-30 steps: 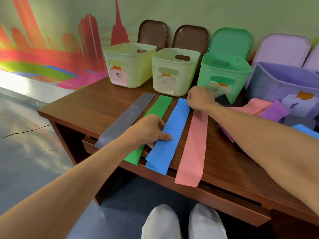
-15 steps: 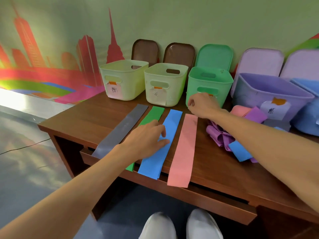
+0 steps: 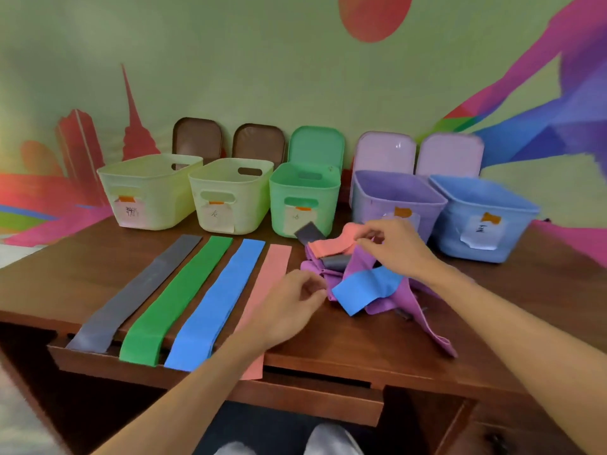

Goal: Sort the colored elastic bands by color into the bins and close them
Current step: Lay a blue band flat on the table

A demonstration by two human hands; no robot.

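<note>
Head view: five open bins along the back of the counter [image 3: 328, 353]: pale yellow bin [image 3: 154, 195], second pale bin [image 3: 230, 195], green bin [image 3: 305, 188], purple bin [image 3: 394, 198], blue bin [image 3: 483, 218]. The lids [image 3: 317, 142] are propped on the wall behind, none on yet

Four bands lie flat side by side, long axes running from the bins toward me: grey strip [image 3: 138, 290], green strip [image 3: 177, 297], blue strip [image 3: 218, 300], pink strip [image 3: 271, 277]. Their near ends hang over the counter edge

The unsorted pile [image 3: 331, 247] sits just right of the pink strip, in front of the green and purple bins

I have the right grip [image 3: 394, 249] on top of the pile, thumb and forefinger pinched together on what looks like the upper fold of the purple band [image 3: 361, 267]. The left grip [image 3: 292, 303] is at the pile's left edge, fingers curled and blurred, so I can't tell if it has anything

The purple band's long axis runs from the right grip down toward the near right, its tail trailing out of the pile, with a blue band [image 3: 364, 290] draped across it

The right grip is nearer the band and the purple bin is directly behind it, so I judge a lift and a short carry back. The blue band may drag along
</note>
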